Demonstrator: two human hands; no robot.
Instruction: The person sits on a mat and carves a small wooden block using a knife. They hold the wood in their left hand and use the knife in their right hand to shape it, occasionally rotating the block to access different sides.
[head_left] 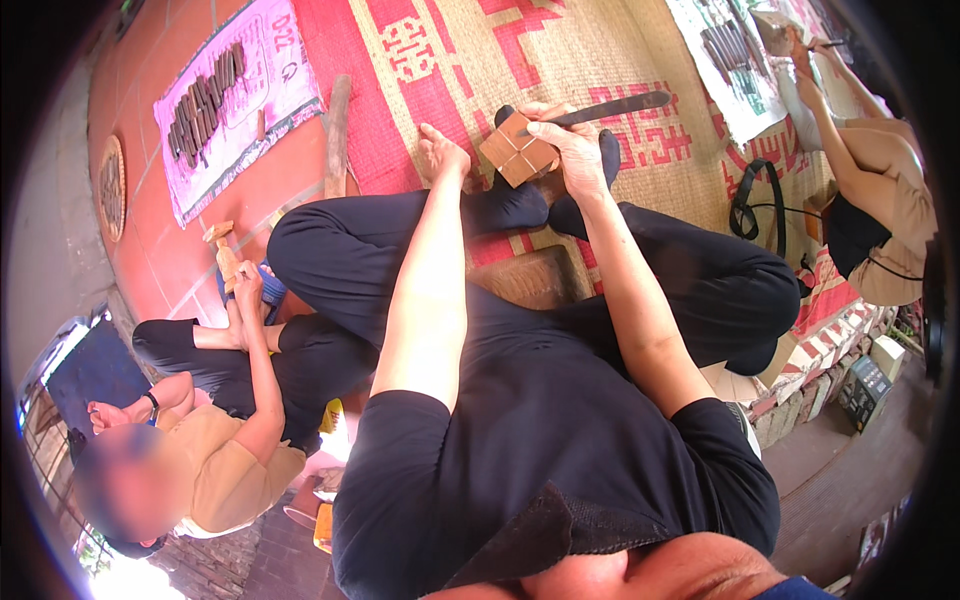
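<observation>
A square brown wooden block [517, 150], its top crossed by pale lines, is between my feet in dark socks [520, 205]. My right hand [570, 145] is closed around a long, dark, flat tool shaped like a knife [615, 108]. The tool's broad rounded end points right, and its other end reaches over the block. The fingers of this hand lie along the block's far edge. Left of the block, apart from it, my left hand [444, 158] holds nothing, with its fingers loosely bent and apart.
A wooden tray [525, 278] lies before my lap. A wooden stick [338, 135] lies left. Several dark tools [207, 105] are on a pink sheet [275, 35]. On the left a person [235, 440] holds a carved wooden piece [228, 262]; another person [870, 200] works at right. A black strap [755, 205] is on the patterned mat [650, 60].
</observation>
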